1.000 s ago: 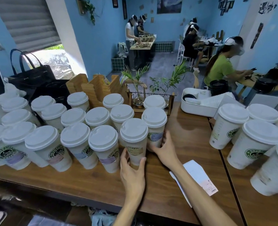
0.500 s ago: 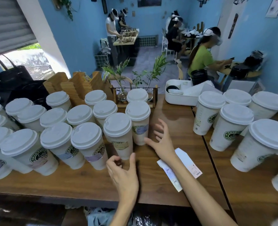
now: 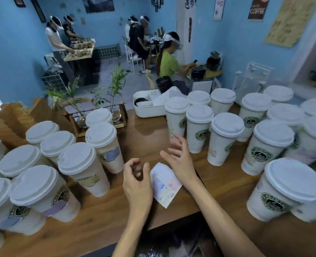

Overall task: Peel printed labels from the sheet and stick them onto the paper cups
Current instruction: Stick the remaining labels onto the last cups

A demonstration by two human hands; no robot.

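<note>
A white label sheet (image 3: 165, 184) with small printed labels lies on the wooden table (image 3: 144, 138) between my hands. My left hand (image 3: 137, 184) hovers at the sheet's left edge, fingers loosely curled, holding nothing. My right hand (image 3: 180, 162) hovers over the sheet's far corner with fingers spread, holding nothing. Several lidded paper cups stand on the left; the nearest two, one cup (image 3: 105, 145) and another cup (image 3: 85, 169), carry labels. A second group of cups fills the right side, its closest cup (image 3: 175, 119) just beyond my right fingertips.
A white tray (image 3: 148, 108) sits at the table's back, beside a small wooden plant stand (image 3: 99, 115) with green stems. Wooden holders (image 3: 10, 115) stand at back left. Several people work at tables further back. The table's near edge runs below my forearms.
My hands have left the labelled cups on the left and moved right, over the label sheet. The view has swung right, bringing more of the right cup group into sight.
</note>
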